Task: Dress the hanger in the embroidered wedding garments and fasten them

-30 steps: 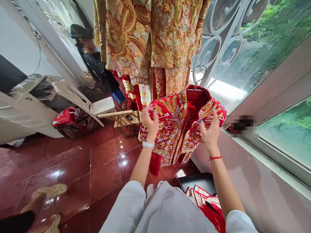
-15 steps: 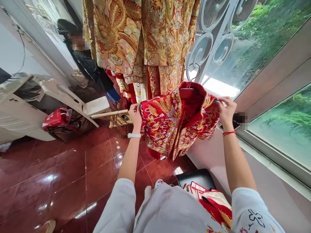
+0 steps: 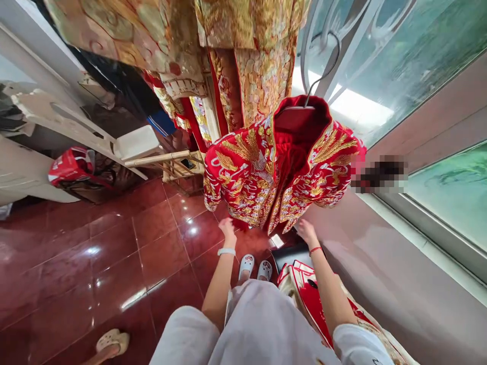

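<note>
A red jacket [image 3: 247,177] with gold and silver embroidery hangs on a metal-hooked hanger [image 3: 323,71] in front of me, its front parted and its red lining showing. My left hand [image 3: 227,231] is just below the jacket's left hem, its fingers loosely apart and somewhat blurred. Below the right part of the hem, my right hand [image 3: 306,232] has its fingers loosely out. Neither hand visibly grips the cloth; whether the fingertips touch it is hard to see.
Gold embroidered garments [image 3: 262,76] hang behind the jacket. A bamboo rack [image 3: 182,167], a white chair [image 3: 137,143] and a red bag [image 3: 72,165] stand left. Red-and-cream cloth [image 3: 304,284] lies on a black seat [image 3: 291,255] by my right arm. Someone's clogged foot [image 3: 113,342] shows lower left.
Both hands have let go of the jacket's shoulders and dropped to its hem. The jacket hangs from its hanger. My view has tilted further down, showing my feet.
</note>
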The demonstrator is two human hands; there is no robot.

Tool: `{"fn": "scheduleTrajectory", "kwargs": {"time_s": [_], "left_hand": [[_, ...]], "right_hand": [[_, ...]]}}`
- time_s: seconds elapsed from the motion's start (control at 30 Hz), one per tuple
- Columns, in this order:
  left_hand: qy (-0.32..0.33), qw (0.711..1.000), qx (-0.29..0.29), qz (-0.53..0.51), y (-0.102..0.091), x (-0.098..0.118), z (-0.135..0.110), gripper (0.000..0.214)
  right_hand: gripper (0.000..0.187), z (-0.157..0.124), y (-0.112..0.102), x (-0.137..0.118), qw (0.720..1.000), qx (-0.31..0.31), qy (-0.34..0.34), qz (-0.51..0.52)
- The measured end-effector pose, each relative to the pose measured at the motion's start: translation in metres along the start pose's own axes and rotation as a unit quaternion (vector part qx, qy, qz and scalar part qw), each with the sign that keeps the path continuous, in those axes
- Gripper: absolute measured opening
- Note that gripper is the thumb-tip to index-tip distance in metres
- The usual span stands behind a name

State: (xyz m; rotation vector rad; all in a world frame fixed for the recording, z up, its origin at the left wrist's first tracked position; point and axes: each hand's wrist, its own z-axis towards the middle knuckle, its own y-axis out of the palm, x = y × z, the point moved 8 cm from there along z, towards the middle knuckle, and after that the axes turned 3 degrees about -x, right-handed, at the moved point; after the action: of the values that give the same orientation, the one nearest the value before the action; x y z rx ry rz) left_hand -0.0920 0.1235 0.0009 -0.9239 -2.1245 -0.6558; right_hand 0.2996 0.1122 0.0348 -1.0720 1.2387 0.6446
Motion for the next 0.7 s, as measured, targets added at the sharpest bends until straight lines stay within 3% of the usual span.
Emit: {"fn": "scheduleTrajectory", "kwargs": {"time_s": [0.07,0.13,0.27,0.37,0.47,0.6,0.7], "left_hand": [[-0.082,0.996,-0.045,-0.005,0.01,-0.055,0.001,0.012],[-0.138,0.987,-0.077,-0.02,0.022,-0.091,0.005,0.011],[-0.187,0.973,-0.121,-0.055,0.028,-0.119,0.014,0.014],[-0.221,0.959,-0.167,-0.063,0.021,-0.132,-0.003,0.02],[-0.238,0.947,-0.205,-0.068,0.012,-0.144,-0.036,0.024],[-0.229,0.938,-0.246,-0.081,0.005,-0.15,-0.079,0.039],[-0.203,0.932,-0.288,-0.086,0.003,-0.145,-0.101,0.049]], "right_hand": [[0.045,-0.012,0.035,0.048,0.993,-0.056,0.085,0.062],[0.051,-0.017,0.064,0.08,0.975,-0.079,0.162,0.127],[0.053,-0.026,0.101,0.112,0.934,-0.116,0.254,0.225],[0.048,-0.05,0.109,0.117,0.907,-0.155,0.288,0.266],[0.043,-0.087,0.107,0.111,0.884,-0.206,0.314,0.279],[0.041,-0.135,0.105,0.093,0.858,-0.275,0.333,0.278],[0.04,-0.162,0.105,0.079,0.853,-0.288,0.33,0.285]]}}
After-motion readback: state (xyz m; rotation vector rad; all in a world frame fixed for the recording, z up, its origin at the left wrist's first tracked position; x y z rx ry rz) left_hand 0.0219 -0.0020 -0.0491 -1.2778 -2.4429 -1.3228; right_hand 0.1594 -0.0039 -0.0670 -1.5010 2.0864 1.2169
